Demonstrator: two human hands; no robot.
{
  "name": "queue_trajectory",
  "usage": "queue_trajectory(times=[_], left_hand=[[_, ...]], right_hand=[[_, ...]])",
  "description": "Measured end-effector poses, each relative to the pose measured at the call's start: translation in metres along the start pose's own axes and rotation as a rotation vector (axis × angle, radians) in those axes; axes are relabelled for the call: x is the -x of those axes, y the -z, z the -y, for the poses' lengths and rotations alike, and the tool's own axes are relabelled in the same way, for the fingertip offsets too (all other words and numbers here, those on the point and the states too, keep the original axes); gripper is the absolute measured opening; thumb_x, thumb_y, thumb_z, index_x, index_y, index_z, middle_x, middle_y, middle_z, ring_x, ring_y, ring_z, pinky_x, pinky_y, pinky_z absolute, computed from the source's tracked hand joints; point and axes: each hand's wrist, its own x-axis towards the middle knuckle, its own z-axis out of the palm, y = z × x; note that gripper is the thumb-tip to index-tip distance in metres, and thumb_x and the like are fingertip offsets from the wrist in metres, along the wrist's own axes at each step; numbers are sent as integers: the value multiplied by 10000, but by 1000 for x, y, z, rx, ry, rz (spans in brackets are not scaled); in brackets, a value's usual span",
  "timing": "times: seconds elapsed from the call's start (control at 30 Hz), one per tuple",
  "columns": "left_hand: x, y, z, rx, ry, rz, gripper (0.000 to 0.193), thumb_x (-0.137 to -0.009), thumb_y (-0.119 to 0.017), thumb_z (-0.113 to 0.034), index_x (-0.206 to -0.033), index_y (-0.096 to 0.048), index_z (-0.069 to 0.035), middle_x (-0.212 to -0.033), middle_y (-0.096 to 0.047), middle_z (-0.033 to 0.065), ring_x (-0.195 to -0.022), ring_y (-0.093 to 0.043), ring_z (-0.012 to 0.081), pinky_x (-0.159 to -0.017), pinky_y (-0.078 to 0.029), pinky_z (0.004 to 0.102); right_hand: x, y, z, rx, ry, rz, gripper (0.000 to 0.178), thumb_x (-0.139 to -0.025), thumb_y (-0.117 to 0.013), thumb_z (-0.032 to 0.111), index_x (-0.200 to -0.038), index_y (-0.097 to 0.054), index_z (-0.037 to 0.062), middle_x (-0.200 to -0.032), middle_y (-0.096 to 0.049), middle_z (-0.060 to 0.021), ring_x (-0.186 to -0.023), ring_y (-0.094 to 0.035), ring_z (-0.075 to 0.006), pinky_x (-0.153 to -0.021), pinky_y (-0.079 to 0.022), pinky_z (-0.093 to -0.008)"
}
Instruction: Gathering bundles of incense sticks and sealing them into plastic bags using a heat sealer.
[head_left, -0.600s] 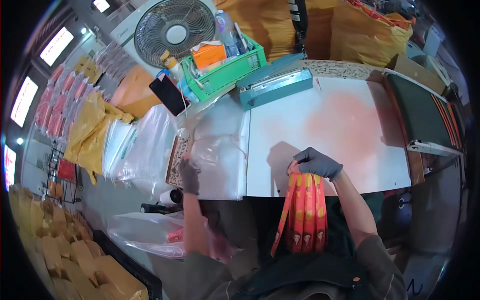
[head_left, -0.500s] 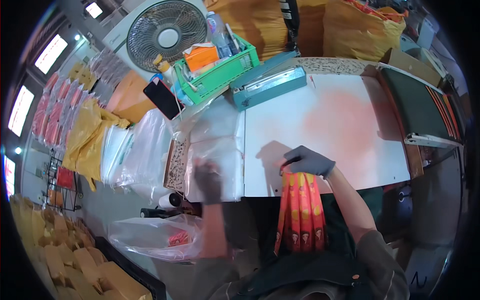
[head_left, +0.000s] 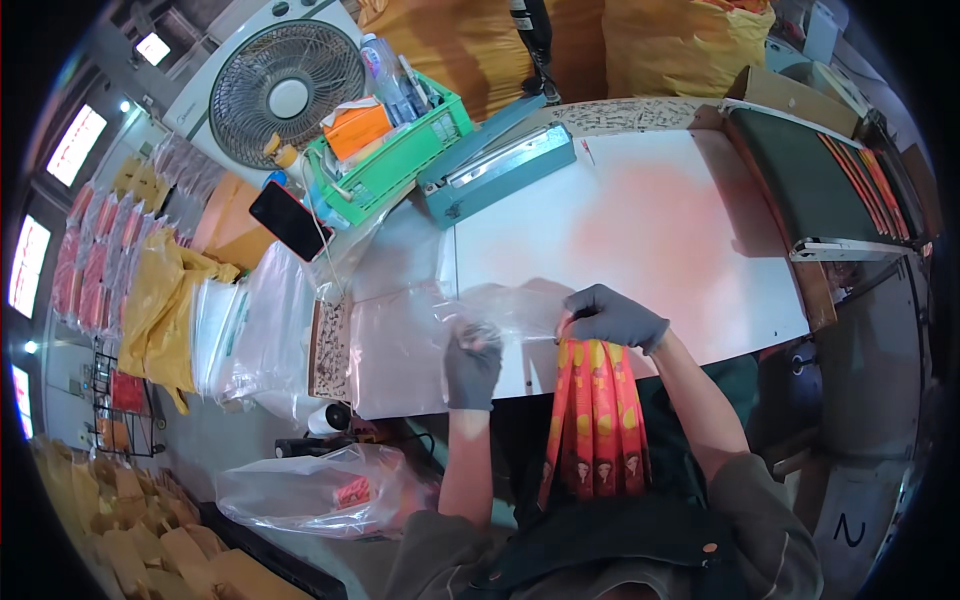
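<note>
My right hand (head_left: 615,320), in a grey glove, is closed on the top ends of several red printed strips (head_left: 598,425) with yellow patches and small figures. They hang down over the table's front edge in front of my dark apron. My left hand (head_left: 472,370), also gloved, grips a thin clear plastic bag (head_left: 520,308). This film stretches across toward the right hand's fingertips; whether it touches them I cannot tell. Beside the left hand lies a stack of clear plastic bags (head_left: 393,345) on the white tabletop (head_left: 690,290).
A teal heat sealer (head_left: 500,178) stands at the back, beside a green basket (head_left: 400,165) with a bottle and an orange tissue box. A black phone (head_left: 288,220) lies left of it. Further left is a fan (head_left: 290,98). A dark green board (head_left: 805,180) flanks the right.
My left hand has moved right from the bag stack, drawing a clear bag toward the right hand. The right hand still holds the red strips. The whole view has shifted slightly.
</note>
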Motion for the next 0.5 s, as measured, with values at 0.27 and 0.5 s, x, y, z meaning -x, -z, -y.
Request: queue_trajectory(times=[0.27,0.5], left_hand=[[26,-37,34,-815,-837,531,57,-790,-652,-79,-796,-604,-49,-636,-529,40,-564,-489,107,-539,-410,264],[37,-9,59,-734,-738,512,405,-617,-855,-225,-691,-489,-69,-546,-419,52,-445,-419,242,-445,-363,317]], right_hand=[[9,10,2,-15,25,8,274,-808,-627,134,-1031,-634,-25,-865,-658,-78,-821,-589,-120,-779,-461,-263],[27,-22,-30,-559,153,-389,823,-899,-598,257,-1480,-54,46,-1246,-515,-142,-1072,-521,-175,-948,-416,-320]])
